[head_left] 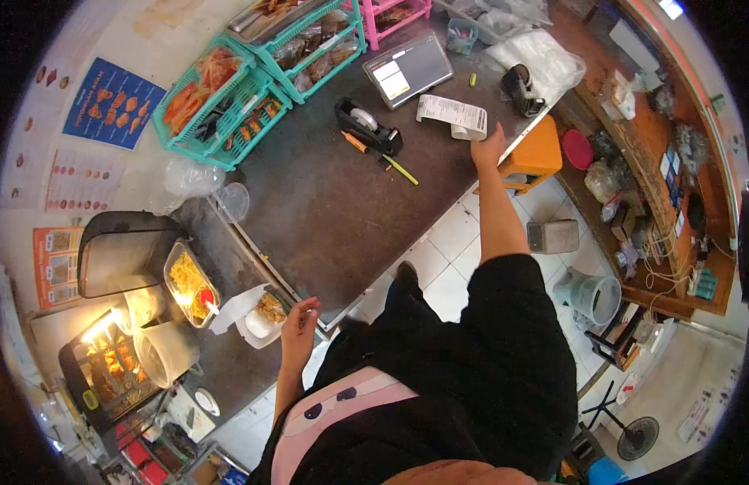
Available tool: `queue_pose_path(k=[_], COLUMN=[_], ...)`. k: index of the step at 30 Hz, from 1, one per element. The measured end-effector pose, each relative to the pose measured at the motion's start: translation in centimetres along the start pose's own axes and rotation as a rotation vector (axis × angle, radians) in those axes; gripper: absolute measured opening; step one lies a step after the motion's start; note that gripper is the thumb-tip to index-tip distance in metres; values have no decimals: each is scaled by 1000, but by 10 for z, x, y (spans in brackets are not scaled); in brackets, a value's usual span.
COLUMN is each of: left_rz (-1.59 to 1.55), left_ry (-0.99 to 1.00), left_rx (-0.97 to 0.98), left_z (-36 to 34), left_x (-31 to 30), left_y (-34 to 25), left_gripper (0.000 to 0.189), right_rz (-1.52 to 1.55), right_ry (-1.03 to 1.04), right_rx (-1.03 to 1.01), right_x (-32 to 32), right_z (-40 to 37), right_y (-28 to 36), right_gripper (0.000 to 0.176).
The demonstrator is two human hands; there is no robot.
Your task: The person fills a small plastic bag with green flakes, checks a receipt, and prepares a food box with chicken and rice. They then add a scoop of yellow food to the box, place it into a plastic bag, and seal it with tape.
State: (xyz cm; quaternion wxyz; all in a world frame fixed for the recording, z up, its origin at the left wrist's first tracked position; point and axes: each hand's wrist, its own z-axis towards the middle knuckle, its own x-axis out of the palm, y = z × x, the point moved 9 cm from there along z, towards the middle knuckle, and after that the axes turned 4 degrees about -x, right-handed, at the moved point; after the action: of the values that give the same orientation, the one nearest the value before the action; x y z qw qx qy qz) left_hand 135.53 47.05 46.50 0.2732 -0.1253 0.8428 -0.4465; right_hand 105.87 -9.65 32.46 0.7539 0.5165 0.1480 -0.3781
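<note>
At the right end of the dark counter, my right hand [489,148] is closed at the lower corner of a long printed receipt [452,113], whose paper curls underneath. My left hand [300,325] hovers beside a white takeaway box [253,325], fingers loosely bent and apart, with nothing seen in them. Inside that box lie white rice and a piece of brown fried food [271,308]. Its white lid or liner [231,309] stands open on the left. Just behind the receipt is a tablet-like screen [408,71], with a small black device [522,90] to the right.
A tape dispenser [368,128], an orange cutter [354,141] and a yellow-green pen [402,170] lie mid-counter. Teal baskets [222,153] of packets stand behind. A metal tray [216,311] of yellow food sits near a lit food warmer [116,368]. An orange stool [536,153] is below the counter's right end.
</note>
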Motion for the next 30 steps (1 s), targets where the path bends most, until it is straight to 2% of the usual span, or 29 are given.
queue_pose_path(k=[5, 8, 10, 11, 12, 13, 14, 16, 17, 20, 21, 24, 25, 27, 28, 30], left_rz=[135, 234, 270, 245, 218, 191, 257, 389, 432, 36, -46, -236, -361, -452, -494, -562], left_ry=[30, -74, -179, -242, -289, -335, -305, -240, -181, -44, -34, 103, 123, 4, -59, -167], left_rx=[-29, 64, 228, 282, 313, 343, 367, 425, 323, -83, -91, -207, -157, -35, 26, -4], left_z=[-7, -4, 5, 11, 18, 23, 29, 40, 49, 61, 57, 54, 51, 57, 60, 57], left_x=[31, 32, 28, 27, 30, 33, 42, 59, 62, 66, 69, 73, 78, 76, 77, 77], left_y=[-32, -56, -76, -83, -96, -113, -128, -151, -138, -90, -98, -81, -88, -88, -105, -115], left_gripper=[27, 27, 36, 41, 46, 51, 53, 56, 55, 47, 36, 35, 35, 32, 31, 28], right_rz=[-61, 306, 448, 548, 695, 717, 782, 919, 916, 896, 883, 828, 814, 806, 851, 940], right_ry=[238, -18, 53, 130, 355, 560, 728, 962, 947, 854, 792, 650, 639, 657, 704, 783], right_rx=[97, -324, -419, -462, -530, -509, -636, -603, -564, -499, -513, -547, -553, -520, -416, -204], right_x=[20, -47, -76, -92, -89, -96, -106, -123, -126, -136, -139, -146, -147, -147, -142, -130], right_z=[30, 13, -31, -60, -98, -139, -173, -219, -223, -216, -208, -184, -179, -176, -181, -195], right_y=[38, 136, 191, 218, 236, 260, 284, 299, 299, 290, 288, 282, 283, 284, 282, 281], right_gripper=[44, 44, 36, 37, 45, 47, 45, 43, 42, 39, 38, 35, 35, 31, 29, 26])
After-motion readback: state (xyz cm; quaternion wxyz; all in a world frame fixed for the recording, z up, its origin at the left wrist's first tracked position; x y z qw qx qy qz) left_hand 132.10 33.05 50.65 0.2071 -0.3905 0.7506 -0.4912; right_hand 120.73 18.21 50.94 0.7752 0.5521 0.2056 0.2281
